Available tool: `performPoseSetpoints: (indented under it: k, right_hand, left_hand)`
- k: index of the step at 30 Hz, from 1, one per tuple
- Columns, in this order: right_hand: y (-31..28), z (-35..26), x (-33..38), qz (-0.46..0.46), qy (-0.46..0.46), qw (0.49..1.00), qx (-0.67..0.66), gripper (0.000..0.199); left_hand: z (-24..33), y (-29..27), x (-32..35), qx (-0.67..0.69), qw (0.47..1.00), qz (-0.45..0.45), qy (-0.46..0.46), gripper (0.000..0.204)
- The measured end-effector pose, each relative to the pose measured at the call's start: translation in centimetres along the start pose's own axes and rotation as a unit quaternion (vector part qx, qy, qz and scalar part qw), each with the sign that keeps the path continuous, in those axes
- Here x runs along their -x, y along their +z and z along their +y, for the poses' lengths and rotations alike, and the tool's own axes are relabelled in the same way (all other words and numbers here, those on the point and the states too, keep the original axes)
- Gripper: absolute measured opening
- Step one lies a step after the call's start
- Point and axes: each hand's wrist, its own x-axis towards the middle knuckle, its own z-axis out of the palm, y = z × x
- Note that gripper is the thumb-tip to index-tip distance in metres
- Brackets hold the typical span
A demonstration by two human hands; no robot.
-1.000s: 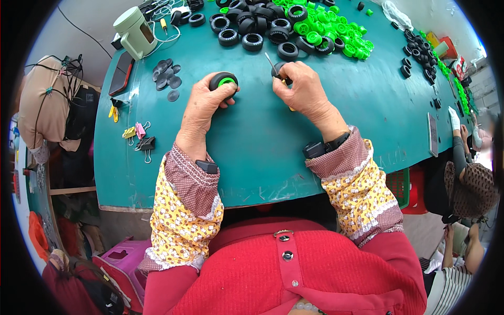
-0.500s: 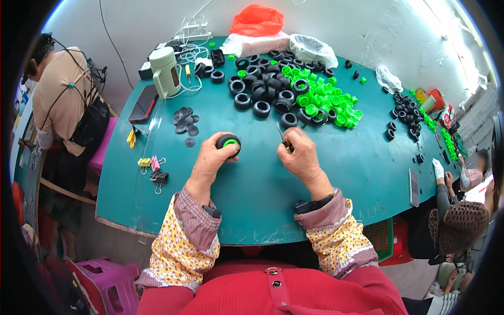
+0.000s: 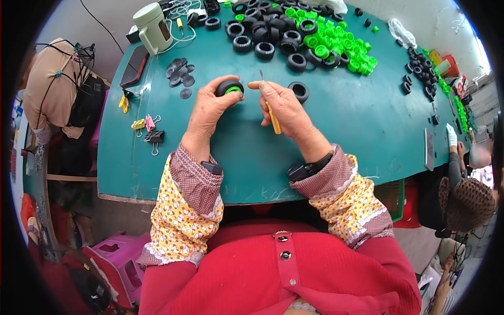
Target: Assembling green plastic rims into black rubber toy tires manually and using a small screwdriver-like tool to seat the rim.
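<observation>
My left hand [image 3: 210, 107] grips a small black toy tyre with a green hub [image 3: 230, 87], lifted just above the teal table [image 3: 341, 136]. My right hand [image 3: 281, 107] holds a thin tool with a yellow handle [image 3: 272, 116] and a metal tip pointing up, close to the tyre's right side. A loose black tyre [image 3: 301, 91] lies on the table just right of my right hand.
A heap of black tyres [image 3: 262, 31] and green hubs [image 3: 336, 44] fills the far side. A pale green kettle [image 3: 153, 21], flat black discs [image 3: 181, 72], a phone [image 3: 135, 65] and binder clips [image 3: 149, 131] are at the left. Another person [image 3: 464, 199] sits at the right edge.
The view has tilted so the table sits higher and closer. Both hands have risen off the table, and the tool's yellow handle now shows below my right palm.
</observation>
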Motion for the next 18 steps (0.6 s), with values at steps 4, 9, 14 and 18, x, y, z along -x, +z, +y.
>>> performPoseSetpoints:
  k: [4,9,14,18]
  right_hand:
    - [0.6,0.4,0.5,-0.043,0.078,0.995,-0.036,0.032]
    - [1.1,0.5,1.4,-0.032,0.023,0.999,-0.011,0.034]
    - [1.0,0.2,1.4,-0.073,0.044,0.995,-0.048,0.037]
    - [0.8,-0.1,1.6,-0.067,0.065,0.996,0.014,0.038]
  left_hand:
    - [-0.4,-0.2,0.5,0.014,1.0,-0.005,-0.008,0.033]
    - [-0.2,0.8,0.8,0.02,0.999,0.014,-0.025,0.032]
    - [-0.8,0.5,0.7,0.004,1.0,-0.005,-0.022,0.031]
    - [-1.0,0.6,0.5,-0.042,0.999,-0.011,0.005,0.03]
